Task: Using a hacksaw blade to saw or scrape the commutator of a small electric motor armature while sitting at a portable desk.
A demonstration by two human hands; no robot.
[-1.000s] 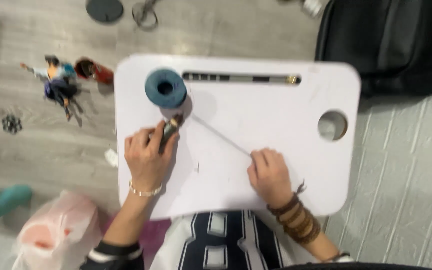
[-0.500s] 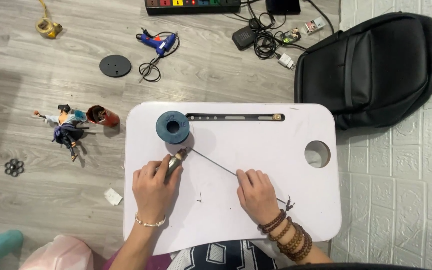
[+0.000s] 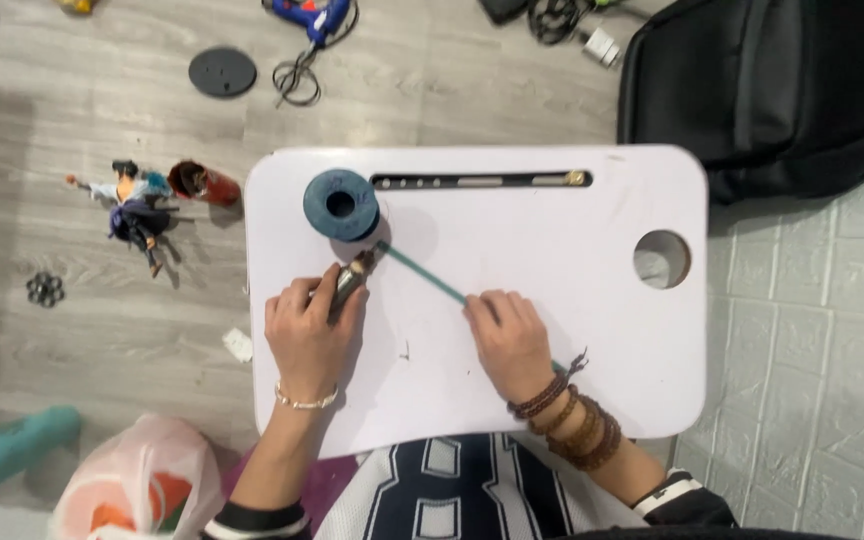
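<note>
Thin teal cord (image 3: 422, 272) taut from blue spool (image 3: 342, 204), right hand (image 3: 508, 340) pinching it, left hand (image 3: 308, 335) clenched around lighter (image 3: 354, 278).

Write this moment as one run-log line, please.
left hand: grips small tool | right hand: presses teal strip | white lap table | blue spool
</note>
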